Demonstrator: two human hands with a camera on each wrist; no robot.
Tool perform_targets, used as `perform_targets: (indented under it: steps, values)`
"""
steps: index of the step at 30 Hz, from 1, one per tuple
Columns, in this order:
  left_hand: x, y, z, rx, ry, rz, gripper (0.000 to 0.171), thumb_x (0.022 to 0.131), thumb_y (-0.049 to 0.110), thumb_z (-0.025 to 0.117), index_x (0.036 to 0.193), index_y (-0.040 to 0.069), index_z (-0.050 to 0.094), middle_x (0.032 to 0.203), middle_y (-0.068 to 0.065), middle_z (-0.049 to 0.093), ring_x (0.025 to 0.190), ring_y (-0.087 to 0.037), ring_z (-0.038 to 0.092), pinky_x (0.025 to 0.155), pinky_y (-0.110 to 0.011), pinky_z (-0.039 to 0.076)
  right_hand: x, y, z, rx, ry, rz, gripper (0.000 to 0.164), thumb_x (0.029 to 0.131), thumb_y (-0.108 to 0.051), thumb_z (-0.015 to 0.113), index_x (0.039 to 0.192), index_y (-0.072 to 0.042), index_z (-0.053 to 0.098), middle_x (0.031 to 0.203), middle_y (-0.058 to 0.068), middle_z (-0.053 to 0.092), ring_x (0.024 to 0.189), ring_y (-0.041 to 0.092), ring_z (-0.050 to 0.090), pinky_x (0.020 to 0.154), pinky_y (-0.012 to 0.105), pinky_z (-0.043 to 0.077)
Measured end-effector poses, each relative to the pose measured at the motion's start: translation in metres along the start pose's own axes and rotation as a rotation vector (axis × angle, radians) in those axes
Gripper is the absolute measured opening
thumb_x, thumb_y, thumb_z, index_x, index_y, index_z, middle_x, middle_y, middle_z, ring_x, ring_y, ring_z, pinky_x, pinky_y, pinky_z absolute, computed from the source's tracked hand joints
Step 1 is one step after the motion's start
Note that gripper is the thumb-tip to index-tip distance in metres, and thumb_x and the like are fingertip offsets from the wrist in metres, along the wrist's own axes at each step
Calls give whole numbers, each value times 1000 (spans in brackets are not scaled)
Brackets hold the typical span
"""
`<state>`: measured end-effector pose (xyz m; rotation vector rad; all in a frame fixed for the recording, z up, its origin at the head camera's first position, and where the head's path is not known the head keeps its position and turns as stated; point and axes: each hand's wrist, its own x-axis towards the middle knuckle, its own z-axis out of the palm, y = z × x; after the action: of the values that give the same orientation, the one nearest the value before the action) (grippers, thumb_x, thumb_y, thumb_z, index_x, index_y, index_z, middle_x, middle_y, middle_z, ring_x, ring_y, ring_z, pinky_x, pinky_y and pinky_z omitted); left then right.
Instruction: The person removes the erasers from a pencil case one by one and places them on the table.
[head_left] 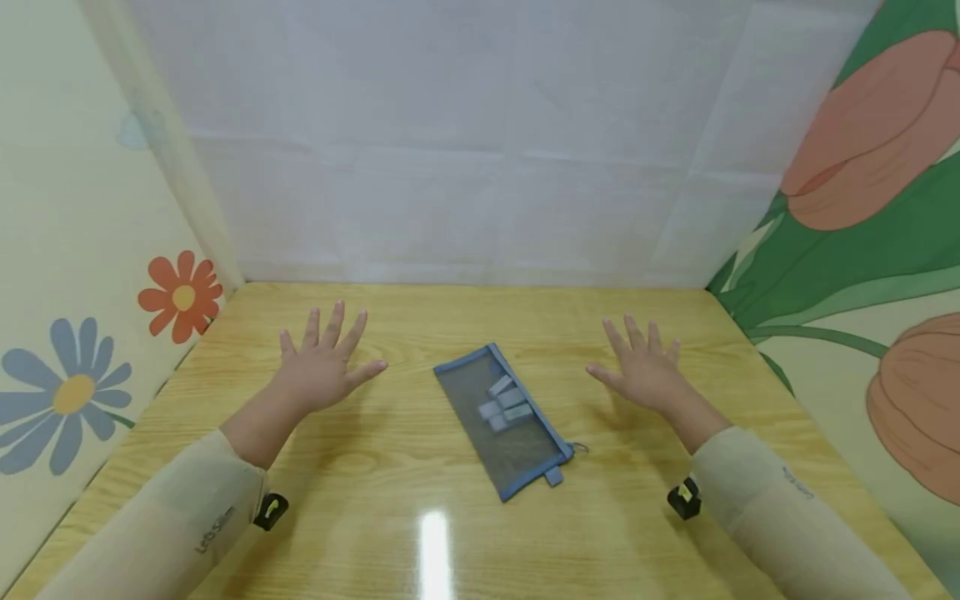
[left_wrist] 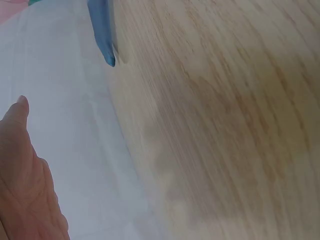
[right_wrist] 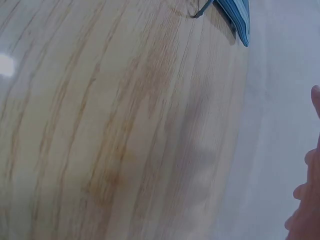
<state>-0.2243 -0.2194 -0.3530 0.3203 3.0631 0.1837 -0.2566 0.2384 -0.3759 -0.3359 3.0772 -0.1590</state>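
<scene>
Pale sleeves (head_left: 161, 521) lie nearest to the camera. Left hand (head_left: 318, 371) and right hand (head_left: 645, 373) both have their fingers spread. Between them, on the wooden table (head_left: 375, 508), lies a mesh pouch (head_left: 525, 454) with blue edges, and through its mesh are visible several small pale pieces (head_left: 513, 403). Both wrist views show only blue parts of the pouch, but they make clear that the hands are raised above the table.

Pouch (head_left: 517, 457) on table (head_left: 375, 500), between left hand (head_left: 320, 367) and right hand (head_left: 642, 371).
</scene>
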Motion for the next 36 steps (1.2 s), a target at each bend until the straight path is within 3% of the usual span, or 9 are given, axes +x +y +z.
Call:
perform_targets:
  steps: [9,18,26,36]
  values:
    - [5,3,5,0,8,4,90,80,77,19,147,23,-10,148,-11,-25,129,-39,-28,90,-72,-15,1,-2,2,16,3,-17,95,77,-80,20,148,-21,-2,151,19,-6,131,50,-11,90,75,-10]
    - [12,9,12,2,9,11,91,79,78,16,147,23,-10,147,-9,-28,129,-36,-29,91,-73,-14,1,-5,3,20,0,-20,90,81,-75,25,148,-21,-1,151,20,-6,131,51,-10,91,75,-9]
    - [19,19,16,-3,12,30,92,78,79,18,147,24,-9,148,-11,-25,131,-37,-25,92,-72,-13,1,-8,5,24,10,-33,90,81,-75,25,148,-22,0,151,20,-5,131,52,-7,91,75,-8]
    - [27,38,21,-5,-17,44,92,78,79,21,147,25,-7,149,-11,-22,132,-37,-24,95,-72,-10,1,-14,8,58,3,-45,85,86,-66,36,148,-23,-1,151,18,-9,132,48,-13,95,73,-6]
